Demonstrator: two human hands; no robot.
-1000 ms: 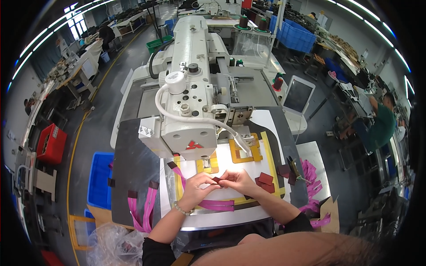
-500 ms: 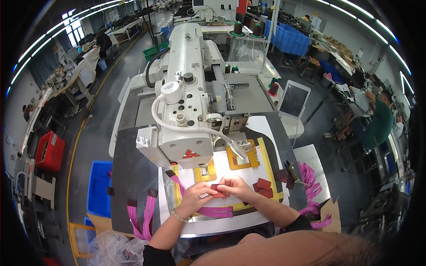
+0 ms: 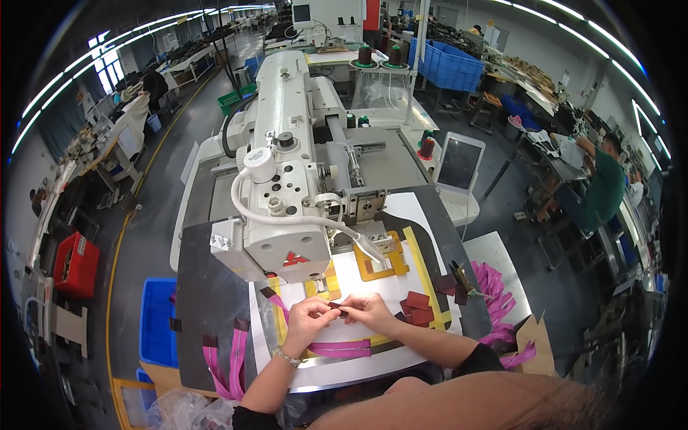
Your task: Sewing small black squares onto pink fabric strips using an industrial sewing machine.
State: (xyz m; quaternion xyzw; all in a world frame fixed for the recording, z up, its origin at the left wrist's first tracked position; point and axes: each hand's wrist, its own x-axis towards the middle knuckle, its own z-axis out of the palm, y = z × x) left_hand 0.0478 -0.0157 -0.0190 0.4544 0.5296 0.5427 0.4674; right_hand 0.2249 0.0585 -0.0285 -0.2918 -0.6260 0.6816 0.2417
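Observation:
Between the fingertips of my left hand [image 3: 307, 321] and my right hand [image 3: 370, 314], a small dark red patch [image 3: 337, 307] is pinched. It is turned so that little more than a thin, dark edge shows; whether it is folded I cannot tell. Both hands are over the white work sheet, just in front of the sewing machine head [image 3: 287, 247]. A pink zipper strip [image 3: 342, 349] lies under and beside my left wrist, and part of it runs up on the left toward a dark end tab [image 3: 268, 292]. Several loose red patches [image 3: 418, 309] are piled right of my right hand.
Yellow clamp frames [image 3: 382, 261] sit beneath the machine. More pink zippers [image 3: 236, 358] hang at the table's left edge, and a pink heap [image 3: 494, 294] lies on the right. A blue bin [image 3: 158, 322] stands left. A person in green [image 3: 605, 186] sits at a far-right table.
The patch in my fingers has tilted from showing its flat red face to nearly edge-on. My hands have stayed close together. The whole view has shifted slightly.

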